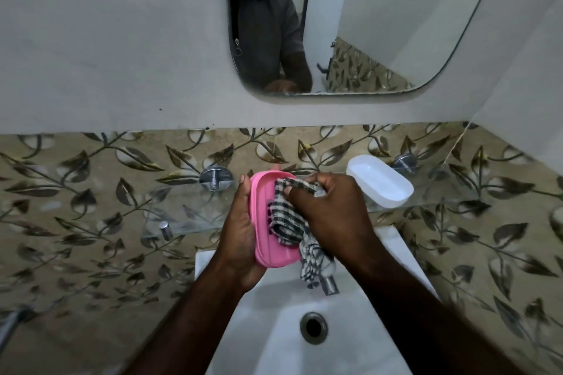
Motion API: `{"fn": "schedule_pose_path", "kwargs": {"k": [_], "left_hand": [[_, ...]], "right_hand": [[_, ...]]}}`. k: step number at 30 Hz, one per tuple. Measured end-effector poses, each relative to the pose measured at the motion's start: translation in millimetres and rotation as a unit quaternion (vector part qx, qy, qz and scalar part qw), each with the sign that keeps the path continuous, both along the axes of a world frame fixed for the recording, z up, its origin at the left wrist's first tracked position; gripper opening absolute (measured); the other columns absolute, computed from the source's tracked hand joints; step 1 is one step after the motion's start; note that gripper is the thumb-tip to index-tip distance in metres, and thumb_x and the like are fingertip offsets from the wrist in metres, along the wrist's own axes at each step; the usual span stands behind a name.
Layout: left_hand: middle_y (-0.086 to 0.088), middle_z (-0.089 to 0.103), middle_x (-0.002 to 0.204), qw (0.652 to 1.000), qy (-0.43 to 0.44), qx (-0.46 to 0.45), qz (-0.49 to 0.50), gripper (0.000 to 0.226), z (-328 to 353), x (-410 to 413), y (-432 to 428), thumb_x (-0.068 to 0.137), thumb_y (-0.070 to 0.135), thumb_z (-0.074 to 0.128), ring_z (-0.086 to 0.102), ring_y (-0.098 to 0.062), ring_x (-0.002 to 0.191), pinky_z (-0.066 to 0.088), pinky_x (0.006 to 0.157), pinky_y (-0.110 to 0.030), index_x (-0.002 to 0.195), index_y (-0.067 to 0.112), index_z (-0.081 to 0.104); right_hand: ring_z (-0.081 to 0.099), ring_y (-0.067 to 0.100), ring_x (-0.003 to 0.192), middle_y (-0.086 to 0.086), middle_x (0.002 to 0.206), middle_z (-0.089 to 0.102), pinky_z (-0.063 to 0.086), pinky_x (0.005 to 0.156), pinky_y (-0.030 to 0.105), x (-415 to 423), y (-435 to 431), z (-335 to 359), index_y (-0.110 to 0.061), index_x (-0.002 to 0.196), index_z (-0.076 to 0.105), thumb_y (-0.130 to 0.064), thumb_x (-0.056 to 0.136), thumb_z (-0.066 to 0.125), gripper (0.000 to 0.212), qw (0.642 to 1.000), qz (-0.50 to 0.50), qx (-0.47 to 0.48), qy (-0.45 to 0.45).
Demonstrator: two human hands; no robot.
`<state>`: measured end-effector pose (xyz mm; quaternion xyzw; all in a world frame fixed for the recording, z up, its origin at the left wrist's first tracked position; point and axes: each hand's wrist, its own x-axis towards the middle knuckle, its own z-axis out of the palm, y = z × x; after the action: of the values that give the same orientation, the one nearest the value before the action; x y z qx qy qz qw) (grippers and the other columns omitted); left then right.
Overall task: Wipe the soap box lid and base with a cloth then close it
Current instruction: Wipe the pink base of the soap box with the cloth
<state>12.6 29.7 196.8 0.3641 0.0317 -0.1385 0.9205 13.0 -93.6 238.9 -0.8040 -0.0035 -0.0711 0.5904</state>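
A person stands at a white sink [274, 313], both bare arms reaching forward over the basin. The left hand [240, 231] grips a pink soap box base [262, 198], held above the back of the sink and tilted so its hollow faces up and to the right. The thumb lies along the base's left edge and the fingers curl under it, with fingertips showing past the far rim.

The right hand [332, 210] is curled round a bunched black-and-white checked cloth [286, 219] and presses it into the hollow of the base. A loose end of the cloth hangs off the base's near right edge, down over a metal tap [330, 281].

The white lid [380, 181] lies apart from the base, to the right, on a glass shelf [189, 216] fixed to the wall behind the sink. It looks hollow side up, and no hand touches it.

The wall behind the shelf carries beige tiles [91, 192] with a dark leaf pattern. Above them hangs a mirror [380, 24] with rounded corners, reflecting the person's grey shirt. A round metal drain [313, 327] sits in the basin below the tap.
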Motion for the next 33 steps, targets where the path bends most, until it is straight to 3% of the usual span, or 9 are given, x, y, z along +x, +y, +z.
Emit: {"fn": "schedule_pose_path", "kwargs": {"k": [6,11,15,19,23,25,28,31,33], "left_hand": [[-0.016,0.073,0.105,0.999,0.025,0.006,-0.027,0.058,-3,-4,-3,0.096,0.054,0.036,0.072,-0.026,0.091,0.06,0.073,-0.037,0.103,0.01,0.074],[-0.019,0.073,0.102,0.999,0.029,0.014,-0.031,0.061,-3,-3,3,0.095,0.059,0.036,0.072,-0.03,0.089,0.059,0.072,-0.04,0.106,0.01,0.072],[-0.018,0.072,0.104,0.998,-0.002,0.058,-0.018,0.059,2,-2,-5,0.095,0.057,0.036,0.071,-0.028,0.09,0.058,0.067,-0.037,0.11,0.012,0.07],[-0.014,0.073,0.104,0.987,-0.063,0.142,0.044,0.061,7,-4,-14,0.087,0.065,0.035,0.069,-0.029,0.095,0.054,0.077,-0.042,0.112,0.021,0.069],[-0.011,0.076,0.093,0.975,-0.08,0.19,0.08,0.057,6,-10,-21,0.075,0.07,0.036,0.073,-0.027,0.087,0.057,0.076,-0.043,0.089,0.032,0.076],[-0.008,0.077,0.09,0.97,-0.095,0.207,0.089,0.05,5,-8,-20,0.073,0.069,0.036,0.073,-0.024,0.084,0.057,0.077,-0.04,0.082,0.04,0.076],[-0.008,0.077,0.092,0.968,-0.098,0.202,0.11,0.048,4,-7,-22,0.078,0.064,0.038,0.073,-0.024,0.084,0.055,0.076,-0.037,0.088,0.037,0.076],[-0.015,0.075,0.097,0.98,-0.059,0.151,0.117,0.061,6,-7,-25,0.075,0.067,0.041,0.071,-0.028,0.088,0.054,0.081,-0.042,0.102,0.023,0.071],[-0.019,0.073,0.101,0.985,-0.056,0.117,0.116,0.062,10,-3,-26,0.077,0.066,0.04,0.068,-0.031,0.09,0.053,0.082,-0.043,0.099,0.018,0.074]], "right_hand": [[0.069,0.01,0.071,-0.005,0.077,0.072,0.058,0.069,0.039,-1,10,-5,-0.019,0.086,0.075,-0.015,0.08,0.072,0.007,0.987,0.079,-0.099,-0.102],[0.061,0.013,0.079,-0.003,0.091,0.063,0.052,0.069,0.038,-6,-1,-3,-0.021,0.097,0.073,-0.015,0.076,0.072,0.021,0.921,0.199,-0.271,-0.195],[0.055,0.014,0.066,-0.002,0.086,0.06,0.045,0.057,0.027,-6,-1,11,-0.017,0.092,0.065,-0.028,0.079,0.071,0.019,0.868,0.063,-0.404,-0.281],[0.059,0.021,0.07,-0.001,0.085,0.061,0.044,0.059,0.031,1,-11,15,-0.02,0.088,0.056,-0.037,0.085,0.064,0.02,0.883,-0.05,-0.415,-0.214],[0.064,0.02,0.079,-0.003,0.088,0.067,0.052,0.07,0.033,-18,-14,-9,-0.023,0.09,0.06,-0.041,0.087,0.057,0.018,0.893,-0.009,-0.435,-0.114],[0.066,0.016,0.075,-0.003,0.082,0.07,0.054,0.068,0.033,-28,-15,-23,-0.021,0.087,0.063,-0.039,0.083,0.058,0.019,0.912,0.054,-0.403,-0.055],[0.065,0.012,0.06,0.006,0.067,0.069,0.055,0.061,0.036,-25,-26,-25,-0.012,0.072,0.067,-0.022,0.082,0.067,0.014,0.967,0.16,-0.195,0.037],[0.07,0.02,0.068,0.013,0.074,0.073,0.056,0.065,0.035,-25,-33,-8,-0.007,0.077,0.071,-0.015,0.086,0.069,0.012,0.965,0.24,-0.058,0.094],[0.071,0.035,0.079,0.02,0.084,0.073,0.059,0.077,0.047,-26,-29,-4,-0.003,0.084,0.072,-0.017,0.088,0.068,0.016,0.964,0.246,0.007,0.104]]}}
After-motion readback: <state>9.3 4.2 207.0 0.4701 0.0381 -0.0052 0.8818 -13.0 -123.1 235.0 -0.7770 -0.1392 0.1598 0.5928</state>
